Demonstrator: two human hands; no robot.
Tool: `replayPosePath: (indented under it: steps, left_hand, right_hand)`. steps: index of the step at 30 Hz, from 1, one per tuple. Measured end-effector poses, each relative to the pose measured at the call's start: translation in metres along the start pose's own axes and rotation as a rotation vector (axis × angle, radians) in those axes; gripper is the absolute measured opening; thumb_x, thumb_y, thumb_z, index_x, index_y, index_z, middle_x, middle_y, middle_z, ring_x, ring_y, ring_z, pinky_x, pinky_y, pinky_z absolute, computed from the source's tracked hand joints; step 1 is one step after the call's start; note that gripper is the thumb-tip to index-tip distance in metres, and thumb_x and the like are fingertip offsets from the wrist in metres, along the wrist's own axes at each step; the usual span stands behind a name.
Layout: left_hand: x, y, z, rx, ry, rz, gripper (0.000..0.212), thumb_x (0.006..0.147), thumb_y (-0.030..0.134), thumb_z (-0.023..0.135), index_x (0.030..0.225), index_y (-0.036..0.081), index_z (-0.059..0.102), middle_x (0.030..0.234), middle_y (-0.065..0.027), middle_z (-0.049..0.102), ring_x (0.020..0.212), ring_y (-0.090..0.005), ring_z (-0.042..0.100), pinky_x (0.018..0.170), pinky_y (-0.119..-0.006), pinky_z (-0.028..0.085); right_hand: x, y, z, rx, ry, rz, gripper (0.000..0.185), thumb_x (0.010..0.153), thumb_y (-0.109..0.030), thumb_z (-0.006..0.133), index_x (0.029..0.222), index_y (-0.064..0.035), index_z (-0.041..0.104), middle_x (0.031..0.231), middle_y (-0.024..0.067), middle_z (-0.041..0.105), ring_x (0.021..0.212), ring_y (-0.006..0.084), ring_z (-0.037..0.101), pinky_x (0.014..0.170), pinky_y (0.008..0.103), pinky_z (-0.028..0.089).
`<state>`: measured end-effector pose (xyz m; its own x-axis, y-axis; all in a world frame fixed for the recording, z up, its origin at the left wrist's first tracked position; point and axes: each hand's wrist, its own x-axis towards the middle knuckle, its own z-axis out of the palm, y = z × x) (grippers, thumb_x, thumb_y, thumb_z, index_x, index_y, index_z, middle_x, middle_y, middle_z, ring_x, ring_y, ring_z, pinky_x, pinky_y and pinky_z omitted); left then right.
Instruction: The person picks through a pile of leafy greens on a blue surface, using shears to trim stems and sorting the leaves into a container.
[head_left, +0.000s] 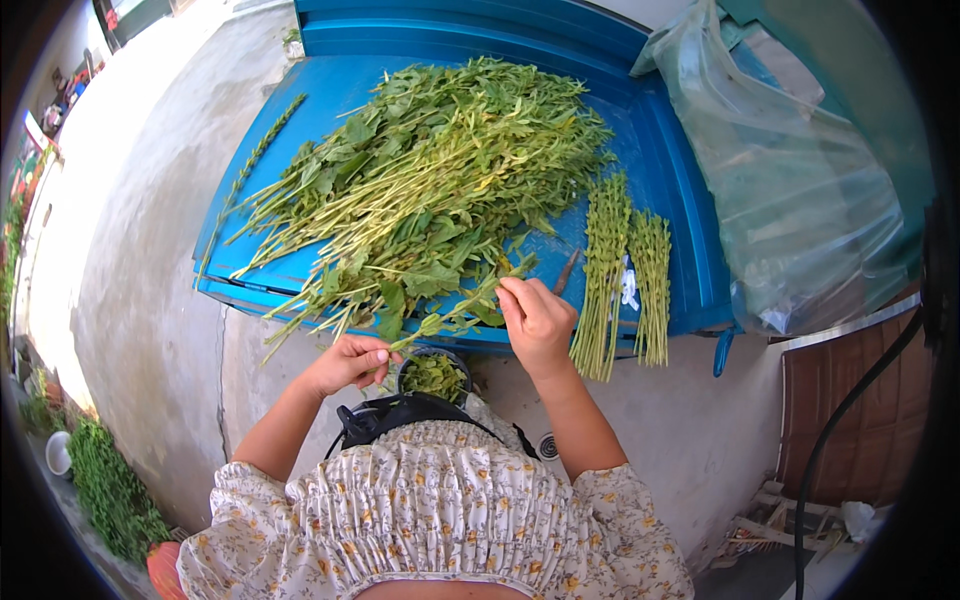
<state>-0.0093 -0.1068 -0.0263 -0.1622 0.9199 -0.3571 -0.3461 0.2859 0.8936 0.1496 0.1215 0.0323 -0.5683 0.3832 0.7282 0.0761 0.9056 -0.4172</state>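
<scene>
Between my two hands stretches one green plant stalk (450, 319) with pods along it, possibly sesame. My left hand (352, 365) pinches its lower end, and my right hand (534, 319) grips it near the tip. Beyond them, a large heap of leafy stalks (450, 172) covers much of a blue metal truck bed (551, 259). Two bundles of leafless stalks, a longer bundle (604, 262) and a shorter bundle (651, 281), lie right of my right hand. Below the held stalk, a dark bucket (471, 375) contains plucked leaves (433, 377).
A knife-like tool (566, 271) lies beside the longer bundle. One separate stalk (251, 169) rests at the bed's left side. Clear plastic sheeting (802, 195) drapes over the right wall. A black cable (832, 427) hangs at right, and green plants (112, 480) grow at lower left.
</scene>
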Motion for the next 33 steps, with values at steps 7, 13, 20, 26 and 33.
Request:
replayPosePath:
  steps: [7, 13, 20, 26, 33]
  left_hand:
    - [0.002, 0.004, 0.005, -0.054, -0.019, -0.003, 0.026, 0.089, 0.024, 0.05, 0.095, 0.002, 0.061, 0.06, -0.0042, 0.055, 0.04, -0.0069, 0.036, 0.038, -0.02, 0.026]
    - [0.007, 0.004, 0.002, -0.167, -0.069, -0.066, 0.026, 0.09, 0.024, 0.049, 0.097, 0.001, 0.06, 0.061, -0.0059, 0.055, 0.04, -0.0068, 0.034, 0.038, -0.02, 0.025]
    - [0.013, 0.009, 0.004, -0.19, -0.115, -0.015, 0.026, 0.091, 0.023, 0.047, 0.1, 0.002, 0.059, 0.063, -0.0043, 0.055, 0.04, -0.0062, 0.036, 0.038, -0.02, 0.025]
    - [0.017, 0.012, 0.008, -0.191, -0.068, 0.04, 0.025, 0.09, 0.023, 0.048, 0.098, 0.002, 0.06, 0.063, -0.0035, 0.056, 0.041, -0.0057, 0.038, 0.038, -0.019, 0.026]
    - [0.018, 0.009, 0.01, 0.014, 0.034, 0.132, 0.025, 0.09, 0.023, 0.049, 0.098, 0.003, 0.062, 0.063, -0.0018, 0.056, 0.045, -0.0063, 0.043, 0.041, -0.019, 0.032]
  right_hand:
    - [-0.017, -0.002, 0.016, 0.446, -0.024, 0.132, 0.011, 0.073, -0.001, 0.065, 0.082, -0.001, 0.059, 0.072, 0.0079, 0.058, 0.053, 0.015, 0.054, 0.046, 0.0259, 0.041]
    - [-0.021, -0.015, 0.015, 0.358, -0.153, 0.396, 0.015, 0.077, -0.002, 0.061, 0.09, 0.0035, 0.056, 0.087, 0.0114, 0.057, 0.052, 0.0121, 0.051, 0.048, 0.0252, 0.041]
    - [-0.03, -0.031, 0.033, 0.633, -0.284, 0.558, 0.008, 0.079, -0.004, 0.06, 0.084, 0.0022, 0.06, 0.067, 0.009, 0.056, 0.053, 0.0174, 0.054, 0.049, 0.0277, 0.042]
    - [-0.04, -0.038, 0.033, 0.461, -0.355, 0.387, 0.015, 0.077, -0.009, 0.065, 0.089, -0.0007, 0.06, 0.08, 0.007, 0.06, 0.052, 0.0144, 0.053, 0.048, 0.025, 0.042]
    - [-0.01, -0.033, 0.015, 0.275, -0.044, 0.307, 0.016, 0.072, -0.002, 0.067, 0.085, -0.002, 0.06, 0.074, 0.0054, 0.056, 0.048, 0.0135, 0.05, 0.044, 0.0256, 0.039]
